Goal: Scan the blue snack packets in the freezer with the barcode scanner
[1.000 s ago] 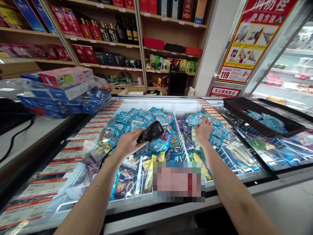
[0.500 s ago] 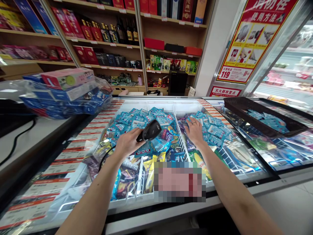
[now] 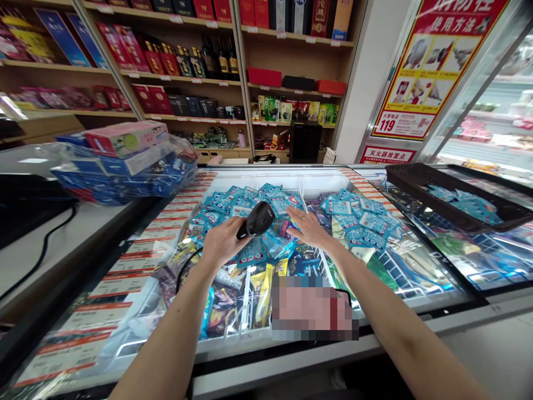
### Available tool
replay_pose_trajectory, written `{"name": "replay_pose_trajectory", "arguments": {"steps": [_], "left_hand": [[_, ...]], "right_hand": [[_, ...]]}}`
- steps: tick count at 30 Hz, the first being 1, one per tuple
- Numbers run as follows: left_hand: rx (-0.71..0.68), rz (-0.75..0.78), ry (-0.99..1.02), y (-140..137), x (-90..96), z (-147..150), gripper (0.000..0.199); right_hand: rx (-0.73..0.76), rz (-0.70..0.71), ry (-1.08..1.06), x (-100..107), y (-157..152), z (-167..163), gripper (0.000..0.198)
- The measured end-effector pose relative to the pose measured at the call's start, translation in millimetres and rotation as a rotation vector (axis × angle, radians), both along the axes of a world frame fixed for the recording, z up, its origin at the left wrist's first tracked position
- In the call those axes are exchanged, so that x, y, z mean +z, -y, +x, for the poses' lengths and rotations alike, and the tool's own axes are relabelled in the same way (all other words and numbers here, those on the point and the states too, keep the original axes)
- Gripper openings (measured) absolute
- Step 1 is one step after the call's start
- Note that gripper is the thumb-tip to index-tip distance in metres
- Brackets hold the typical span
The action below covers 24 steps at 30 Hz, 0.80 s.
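Note:
My left hand (image 3: 225, 241) is wrapped round the handle of a black barcode scanner (image 3: 259, 220), whose cord hangs down beside my wrist. Fingers apart, my right hand (image 3: 308, 226) reaches flat over the right edge of the left pile of blue packets (image 3: 233, 203); whether it touches them I cannot tell. A second group of blue packets (image 3: 366, 222) lies to the right of that hand. Both piles sit above a chest freezer (image 3: 233, 347) full of wrapped ice creams, divided by white wire baskets.
A dark brown tray (image 3: 441, 214) with more blue packets stands at the right. Plastic-wrapped boxes (image 3: 125, 161) are stacked on the left. A blurred pink item (image 3: 308, 308) lies at the freezer's front edge. Shelves (image 3: 183, 78) of bottles and boxes stand behind.
My right hand has moved left, from the right group of blue packets to the edge of the left pile. My left hand still holds the scanner in much the same place.

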State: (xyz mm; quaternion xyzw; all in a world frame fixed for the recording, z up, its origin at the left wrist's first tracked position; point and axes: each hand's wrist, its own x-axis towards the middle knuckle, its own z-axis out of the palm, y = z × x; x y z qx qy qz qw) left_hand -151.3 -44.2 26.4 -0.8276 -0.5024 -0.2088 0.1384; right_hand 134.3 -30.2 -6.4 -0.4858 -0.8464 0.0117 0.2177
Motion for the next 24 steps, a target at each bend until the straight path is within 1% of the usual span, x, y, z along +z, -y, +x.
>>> {"name": "replay_pose_trajectory", "arguments": {"steps": [4,7,11,14,15,17,20,22,24], "left_hand": [[-0.004,0.001,0.000,-0.2,-0.3,-0.5,0.038],[-0.008,-0.002,-0.002,-1.4,-1.2,-1.4,0.038],[-0.020,0.002,-0.020,-2.4,-2.4,-2.2,0.039],[-0.031,-0.001,-0.028,-1.6,-1.9,-1.3,0.038],[-0.034,-0.005,-0.031,-1.0,-1.3,-0.6,0.038],[-0.040,-0.019,-0.040,0.2,0.0,1.1,0.039],[-0.047,-0.034,-0.063,1.9,1.4,3.5,0.038],[-0.051,-0.032,-0.072,2.5,1.7,4.3,0.037],[-0.059,-0.026,-0.075,2.8,1.6,4.5,0.037]], "right_hand": [[0.018,0.026,0.012,-1.4,-0.3,-3.9,0.048],[-0.011,0.064,-0.037,0.9,3.7,-2.2,0.040],[-0.089,0.128,-0.161,1.7,7.1,2.8,0.037],[-0.205,0.193,-0.228,-2.2,3.3,7.0,0.042],[-0.237,0.186,-0.229,-4.1,1.2,8.2,0.045],[-0.259,0.121,-0.210,-7.6,-3.2,10.2,0.049],[-0.243,0.028,-0.213,-11.0,-7.4,12.1,0.044],[-0.243,0.031,-0.253,-11.4,-7.8,13.1,0.039],[-0.251,0.058,-0.291,-10.5,-6.7,14.1,0.038]]}}
